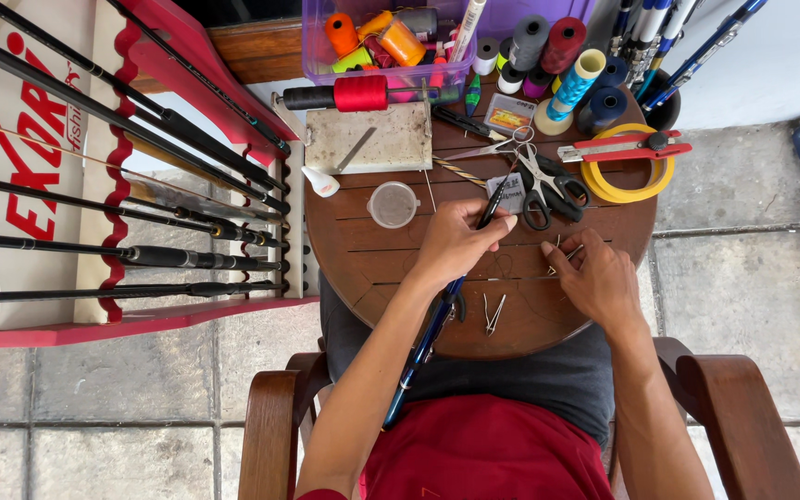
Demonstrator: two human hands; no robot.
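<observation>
My left hand [456,243] grips a thin dark blue fishing rod blank [428,338] that runs from my lap up over the round wooden table [363,250]. My right hand [594,278] rests on the table just right of the rod, fingertips pinching something small and metallic, too small to name. A small metal tweezer-like clip [493,315] lies on the wood between my hands. Black-handled scissors [543,190] lie just beyond my left fingers.
Thread spools [562,56] and a purple plastic box [381,42] crowd the table's far side, with a yellow tape roll [627,171], a red cutter [622,148] and a clear lid [393,204]. A red rack of black rods [141,185] stands left. Wooden chair arms [270,426] flank me.
</observation>
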